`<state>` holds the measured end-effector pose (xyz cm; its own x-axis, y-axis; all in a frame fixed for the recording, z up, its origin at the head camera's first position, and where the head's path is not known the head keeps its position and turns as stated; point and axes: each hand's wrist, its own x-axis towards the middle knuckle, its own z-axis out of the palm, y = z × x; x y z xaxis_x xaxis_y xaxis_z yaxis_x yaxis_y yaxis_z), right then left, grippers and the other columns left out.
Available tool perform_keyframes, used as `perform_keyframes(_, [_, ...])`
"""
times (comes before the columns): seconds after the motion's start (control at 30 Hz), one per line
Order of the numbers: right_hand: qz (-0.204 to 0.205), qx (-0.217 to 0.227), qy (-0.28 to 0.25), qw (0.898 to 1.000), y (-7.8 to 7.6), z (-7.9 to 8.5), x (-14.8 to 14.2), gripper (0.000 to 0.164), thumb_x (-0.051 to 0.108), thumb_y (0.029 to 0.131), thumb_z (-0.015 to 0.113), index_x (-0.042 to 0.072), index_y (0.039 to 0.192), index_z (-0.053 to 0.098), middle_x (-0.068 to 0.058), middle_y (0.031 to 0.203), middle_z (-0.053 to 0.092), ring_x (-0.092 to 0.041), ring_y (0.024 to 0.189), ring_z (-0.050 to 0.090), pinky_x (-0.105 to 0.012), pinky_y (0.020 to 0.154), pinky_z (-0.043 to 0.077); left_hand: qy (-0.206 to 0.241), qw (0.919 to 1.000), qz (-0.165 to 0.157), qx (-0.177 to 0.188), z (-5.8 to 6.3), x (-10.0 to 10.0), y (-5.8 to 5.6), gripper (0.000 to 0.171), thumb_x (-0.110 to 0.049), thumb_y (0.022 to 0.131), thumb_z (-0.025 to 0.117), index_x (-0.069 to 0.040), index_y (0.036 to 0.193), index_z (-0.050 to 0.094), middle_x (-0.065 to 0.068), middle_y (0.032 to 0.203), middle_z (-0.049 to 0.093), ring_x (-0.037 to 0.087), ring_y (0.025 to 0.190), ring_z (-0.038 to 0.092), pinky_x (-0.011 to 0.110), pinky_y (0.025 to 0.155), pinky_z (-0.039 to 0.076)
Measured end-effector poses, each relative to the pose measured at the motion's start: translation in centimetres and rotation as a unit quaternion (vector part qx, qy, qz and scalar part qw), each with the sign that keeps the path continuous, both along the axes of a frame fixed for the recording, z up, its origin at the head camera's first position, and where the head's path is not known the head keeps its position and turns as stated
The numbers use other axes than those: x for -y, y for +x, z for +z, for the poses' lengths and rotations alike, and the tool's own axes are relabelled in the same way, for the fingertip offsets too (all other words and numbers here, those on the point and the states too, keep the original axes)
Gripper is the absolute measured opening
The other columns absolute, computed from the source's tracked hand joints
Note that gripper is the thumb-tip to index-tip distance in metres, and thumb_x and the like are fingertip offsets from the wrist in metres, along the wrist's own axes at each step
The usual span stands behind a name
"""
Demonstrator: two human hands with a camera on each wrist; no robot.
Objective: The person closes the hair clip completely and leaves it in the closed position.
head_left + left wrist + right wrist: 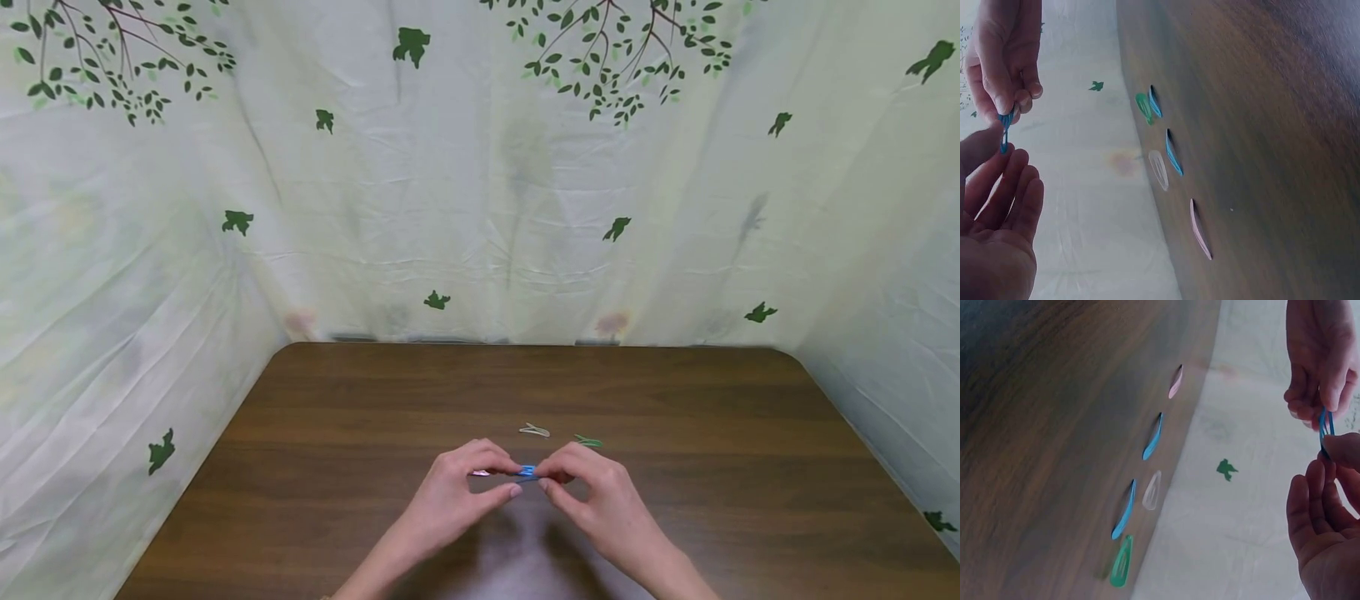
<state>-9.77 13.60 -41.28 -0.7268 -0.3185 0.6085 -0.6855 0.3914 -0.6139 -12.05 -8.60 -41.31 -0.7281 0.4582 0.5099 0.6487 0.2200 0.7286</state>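
A blue snap hair clip (1326, 428) is held up between my two hands, its narrow parts spread apart in the right wrist view. With thumb and fingertips my left hand (461, 487) pinches one end of the clip. The other end is pinched by my right hand (600, 496). Below them on the table lie a pink hair clip (1199, 230), two more blue hair clips, one nearer the pink (1152, 439) and one nearer the green (1124, 511), a clear whitish hair clip (534, 430) and a green hair clip (589, 441).
The brown wooden table (337, 417) has rounded far corners. A pale curtain (480, 192) with printed leaves and green birds hangs behind it and along both sides.
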Motion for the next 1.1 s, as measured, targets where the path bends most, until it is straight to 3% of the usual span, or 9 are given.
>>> perform_keyframes(0.27, [-0.011,0.029,-0.016,0.999,0.0,0.0,0.2,0.024,0.006,0.087,0.075,0.026,0.099,0.071,0.013,0.091,0.065,-0.003,0.080,0.059,-0.025,0.068,0.051,0.014,0.9992,0.037,-0.012,0.0,-0.4,0.1,0.017,0.000,0.081,0.078,-0.011,0.093,0.076,0.000,0.088,0.070,0.014,0.084,0.064,0.033,0.073,0.056])
perform_keyframes(0.43, [-0.011,0.050,-0.033,0.998,0.1,0.0,0.3,0.019,0.009,0.088,0.074,0.024,0.099,0.072,0.011,0.091,0.065,-0.005,0.080,0.060,-0.024,0.068,0.051,0.020,0.9986,0.047,-0.014,0.1,-0.6,0.2,0.008,-0.002,0.083,0.077,-0.006,0.089,0.075,-0.001,0.085,0.069,0.014,0.080,0.063,0.032,0.070,0.056])
perform_keyframes(0.67, [-0.017,0.097,-0.070,0.993,0.6,-0.2,0.6,0.015,0.014,0.090,0.073,0.025,0.100,0.074,0.010,0.094,0.069,-0.008,0.084,0.063,-0.026,0.072,0.053,0.021,0.9974,0.069,-0.002,0.1,-0.8,0.7,0.017,0.001,0.081,0.077,-0.014,0.088,0.074,-0.006,0.085,0.068,0.011,0.080,0.063,0.030,0.071,0.055])
perform_keyframes(0.9, [0.049,0.173,-0.145,0.973,0.7,-0.8,0.4,0.014,0.008,0.093,0.067,0.013,0.105,0.072,-0.004,0.099,0.070,-0.020,0.089,0.066,-0.030,0.078,0.055,0.021,0.9983,0.054,0.005,0.4,-0.8,1.1,0.015,-0.003,0.083,0.077,-0.017,0.088,0.072,-0.009,0.085,0.066,0.011,0.081,0.061,0.029,0.071,0.051])
perform_keyframes(1.1, [0.081,0.198,-0.151,0.965,0.6,-0.8,0.1,0.013,0.008,0.095,0.065,0.010,0.105,0.071,-0.006,0.100,0.070,-0.021,0.090,0.067,-0.030,0.078,0.055,0.024,0.9985,0.027,0.040,0.7,-0.6,1.2,0.007,-0.011,0.088,0.074,-0.018,0.089,0.072,-0.010,0.086,0.067,0.011,0.082,0.061,0.031,0.075,0.050])
